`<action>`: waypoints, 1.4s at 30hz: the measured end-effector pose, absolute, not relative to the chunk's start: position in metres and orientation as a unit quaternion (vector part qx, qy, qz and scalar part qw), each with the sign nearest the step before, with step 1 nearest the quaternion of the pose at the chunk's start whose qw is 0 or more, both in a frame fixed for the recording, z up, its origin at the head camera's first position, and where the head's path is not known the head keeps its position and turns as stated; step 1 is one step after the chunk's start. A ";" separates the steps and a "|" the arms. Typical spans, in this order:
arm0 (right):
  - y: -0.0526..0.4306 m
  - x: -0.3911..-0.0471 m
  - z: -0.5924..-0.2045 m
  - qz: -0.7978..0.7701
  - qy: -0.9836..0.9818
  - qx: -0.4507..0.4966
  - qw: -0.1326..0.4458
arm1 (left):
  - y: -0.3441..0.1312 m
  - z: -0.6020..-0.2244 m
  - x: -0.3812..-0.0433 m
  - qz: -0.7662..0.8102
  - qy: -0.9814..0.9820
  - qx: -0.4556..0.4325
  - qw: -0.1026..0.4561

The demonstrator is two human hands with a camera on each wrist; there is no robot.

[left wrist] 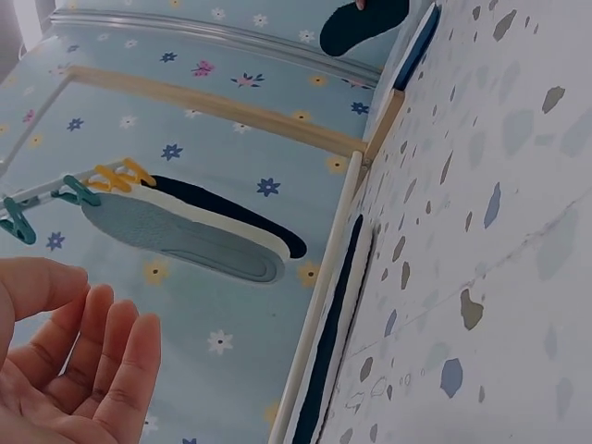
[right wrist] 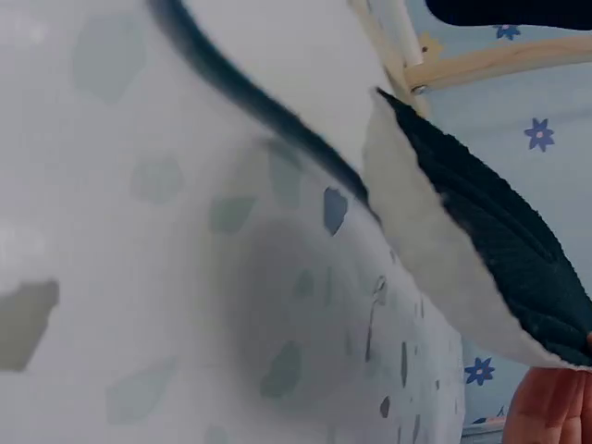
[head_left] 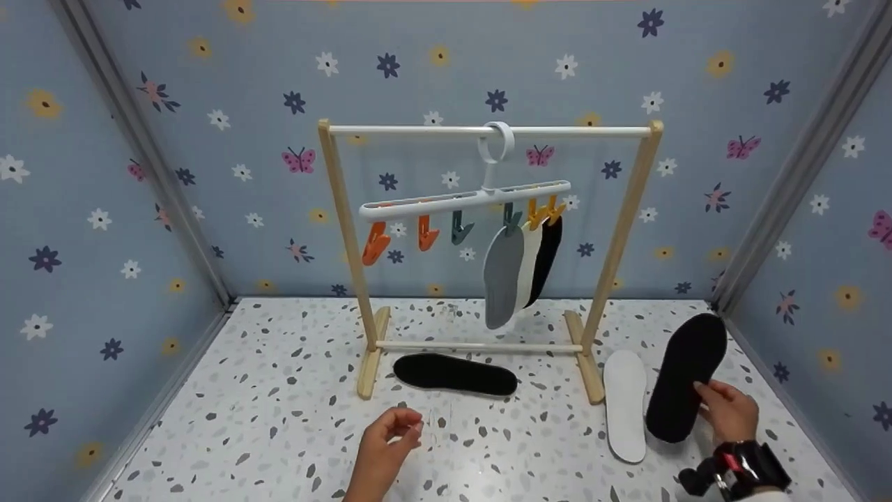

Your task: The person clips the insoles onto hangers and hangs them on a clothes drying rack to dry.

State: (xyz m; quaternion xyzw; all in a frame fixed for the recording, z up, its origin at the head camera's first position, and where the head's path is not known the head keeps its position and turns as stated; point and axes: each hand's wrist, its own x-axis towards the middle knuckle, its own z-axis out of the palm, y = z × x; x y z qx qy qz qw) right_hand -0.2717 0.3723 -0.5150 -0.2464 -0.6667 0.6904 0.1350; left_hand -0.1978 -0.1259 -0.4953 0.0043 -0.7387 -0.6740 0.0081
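Observation:
My right hand (head_left: 728,411) pinches the edge of a black insole (head_left: 686,380) between thumb and fingers, above the tabletop at the right. In the right wrist view this insole (right wrist: 462,231) shows a dark face and a pale underside. A white insole (head_left: 625,408) lies flat just left of it. My left hand (head_left: 390,446) hovers at front centre, fingers loosely bent and holding nothing. Nearest to it, another black insole (head_left: 454,374) lies by the rack's lower bar. Grey (head_left: 503,279), white (head_left: 527,268) and black (head_left: 547,261) insoles hang from clips on a white hanger (head_left: 425,207).
A wooden rack (head_left: 620,237) with white bars bears the hanger by its ring hook (head_left: 496,143). Two orange clips (head_left: 426,233) and a dark green clip (head_left: 460,229) hang without insoles on the left. Flowered walls (head_left: 83,244) enclose the speckled tabletop (head_left: 279,418).

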 end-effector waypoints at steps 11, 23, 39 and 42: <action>0.367 -0.264 -0.528 0.769 -0.578 -0.174 0.212 | -0.136 -0.483 -0.201 -0.664 -0.746 0.015 0.047; 0.319 -0.221 -0.505 0.812 -0.561 -0.153 0.050 | -0.152 -0.461 -0.199 -0.636 -0.765 0.026 0.099; 0.251 -0.203 -0.511 0.762 -0.624 -0.169 -0.012 | -0.158 -0.418 -0.207 -0.607 -0.771 -0.059 0.182; 0.243 -0.200 -0.513 0.764 -0.627 -0.150 -0.031 | -0.159 -0.412 -0.208 -0.590 -0.782 -0.068 0.190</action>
